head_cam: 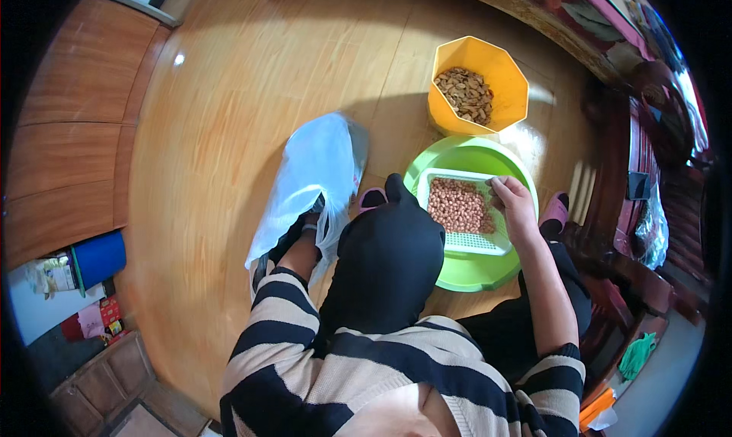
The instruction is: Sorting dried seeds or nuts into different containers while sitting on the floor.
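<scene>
A white plastic basket [474, 244] filled with reddish-brown shelled nuts, seemingly peanuts [457, 206], rests in a round light-green basin [477, 272] on the floor. My right hand [510, 196] is over the basket's right rim, thumb and fingers pinched together; whether something small is between them cannot be told. Inside a pale-blue translucent plastic bag [320, 157] left of my knee is my left hand, its fingers hidden by the plastic, with only the forearm showing at the opening. Beyond the basin stands a yellow octagonal bin [503, 88] with empty-looking shells [466, 94] in it.
My knees and pink slippers [553, 211] flank the basin. Dark carved wooden furniture [612, 208] stands close on the right, with a green cloth or glove [637, 356]. Wooden cabinets [74, 117] line the left, with a blue bin [98, 260] beside them. Wood-look flooring [229, 94] lies between.
</scene>
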Motion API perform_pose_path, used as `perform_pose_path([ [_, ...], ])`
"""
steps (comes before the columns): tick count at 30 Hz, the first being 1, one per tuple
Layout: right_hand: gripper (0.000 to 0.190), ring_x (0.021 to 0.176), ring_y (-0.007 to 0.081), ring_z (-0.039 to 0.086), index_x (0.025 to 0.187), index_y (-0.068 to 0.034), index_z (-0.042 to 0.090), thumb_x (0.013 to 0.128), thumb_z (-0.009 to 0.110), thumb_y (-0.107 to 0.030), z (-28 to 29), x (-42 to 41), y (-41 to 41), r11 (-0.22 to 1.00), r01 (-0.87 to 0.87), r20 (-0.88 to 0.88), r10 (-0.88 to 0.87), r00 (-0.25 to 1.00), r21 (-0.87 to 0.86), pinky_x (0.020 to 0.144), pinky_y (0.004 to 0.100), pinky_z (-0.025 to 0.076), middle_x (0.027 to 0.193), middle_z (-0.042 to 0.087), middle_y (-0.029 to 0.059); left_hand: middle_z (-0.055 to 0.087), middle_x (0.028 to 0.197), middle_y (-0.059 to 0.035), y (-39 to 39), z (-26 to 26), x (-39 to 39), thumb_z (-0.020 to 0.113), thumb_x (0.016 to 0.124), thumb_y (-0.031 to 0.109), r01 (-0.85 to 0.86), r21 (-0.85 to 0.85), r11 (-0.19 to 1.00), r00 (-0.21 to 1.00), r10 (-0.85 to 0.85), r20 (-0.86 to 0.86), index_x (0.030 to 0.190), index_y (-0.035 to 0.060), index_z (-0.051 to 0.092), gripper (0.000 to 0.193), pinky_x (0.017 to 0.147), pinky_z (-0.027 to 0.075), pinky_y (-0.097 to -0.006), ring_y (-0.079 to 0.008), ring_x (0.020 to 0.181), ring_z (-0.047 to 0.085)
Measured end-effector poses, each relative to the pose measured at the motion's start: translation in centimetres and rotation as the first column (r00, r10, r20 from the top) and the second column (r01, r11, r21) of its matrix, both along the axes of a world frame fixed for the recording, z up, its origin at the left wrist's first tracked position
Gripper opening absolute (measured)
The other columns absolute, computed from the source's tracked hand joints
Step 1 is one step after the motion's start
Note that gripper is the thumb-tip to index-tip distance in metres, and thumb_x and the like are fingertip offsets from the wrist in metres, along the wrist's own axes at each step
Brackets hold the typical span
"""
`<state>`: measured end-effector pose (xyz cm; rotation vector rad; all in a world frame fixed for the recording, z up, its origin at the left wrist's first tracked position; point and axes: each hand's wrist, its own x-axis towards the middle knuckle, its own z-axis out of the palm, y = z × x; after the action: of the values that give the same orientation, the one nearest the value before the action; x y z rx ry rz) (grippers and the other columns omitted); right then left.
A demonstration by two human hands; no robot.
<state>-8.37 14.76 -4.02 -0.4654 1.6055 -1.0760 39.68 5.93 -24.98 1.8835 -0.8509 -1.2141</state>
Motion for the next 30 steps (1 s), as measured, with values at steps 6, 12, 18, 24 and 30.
perform_pose_path([
  [6,0.017,0.062,0.0054,0.044,0.088,-0.004,0.062,0.091,0.057,-0.021,0.3,-0.9,-0.1,1.000,-0.002,-0.078,0.000,0.997,-0.026,0.060,0.0201,0.037,0.071,0.052,-0.0038,0.062,0.086,-0.0075,1.6,1.2,0.2,0.040,0.091,0.022,-0.041,0.036,0.999,0.982,0.047,-0.185,0.098,0.0102,0.060,0.024,0.077,0.049,-0.0347,-0.0211,0.078,0.060],
  [12,0.016,0.065,0.0051,0.047,0.088,-0.005,0.063,0.090,0.059,-0.021,0.8,-2.5,1.1,0.998,-0.005,-0.086,0.000,0.996,-0.066,0.062,0.0194,0.041,0.075,0.055,-0.0030,0.062,0.082,-0.0061,2.8,1.0,-2.0,0.041,0.091,0.022,0.010,0.109,0.994,0.930,0.031,-0.367,0.096,0.0110,0.060,0.023,0.075,0.050,-0.0339,-0.0197,0.075,0.060],
  [18,0.018,0.062,0.0075,0.049,0.086,-0.003,0.066,0.088,0.061,-0.021,1.8,-1.1,1.0,0.984,0.014,0.001,-0.014,1.000,-0.178,0.059,0.0213,0.041,0.072,0.059,-0.0002,0.051,0.060,0.0032,3.0,-1.0,3.9,0.045,0.091,0.026,0.057,0.207,0.977,0.691,0.111,-0.715,0.077,0.0166,0.052,0.018,0.045,0.042,-0.0276,-0.0116,0.047,0.047],
  [24,0.017,0.065,0.0087,0.056,0.081,-0.004,0.065,0.085,0.063,-0.021,3.3,-1.3,1.7,0.979,-0.009,-0.070,-0.005,0.998,-0.205,0.062,0.0233,0.046,0.073,0.061,0.0015,0.048,0.055,0.0040,4.7,4.4,0.9,0.051,0.090,0.033,0.056,0.337,0.940,0.763,0.177,-0.622,0.071,0.0171,0.052,0.025,0.037,0.032,-0.0214,-0.0096,0.038,0.035],
  [30,0.019,0.062,0.0091,0.056,0.078,-0.003,0.064,0.084,0.064,-0.020,4.3,-0.6,2.3,0.968,-0.038,-0.115,0.010,0.993,-0.249,0.061,0.0246,0.046,0.069,0.061,0.0018,0.045,0.066,-0.0007,6.0,16.5,-2.0,0.048,0.093,0.034,0.242,0.244,0.939,0.470,0.107,-0.876,0.082,0.0078,0.054,0.029,0.033,0.027,-0.0170,-0.0080,0.046,0.037],
])
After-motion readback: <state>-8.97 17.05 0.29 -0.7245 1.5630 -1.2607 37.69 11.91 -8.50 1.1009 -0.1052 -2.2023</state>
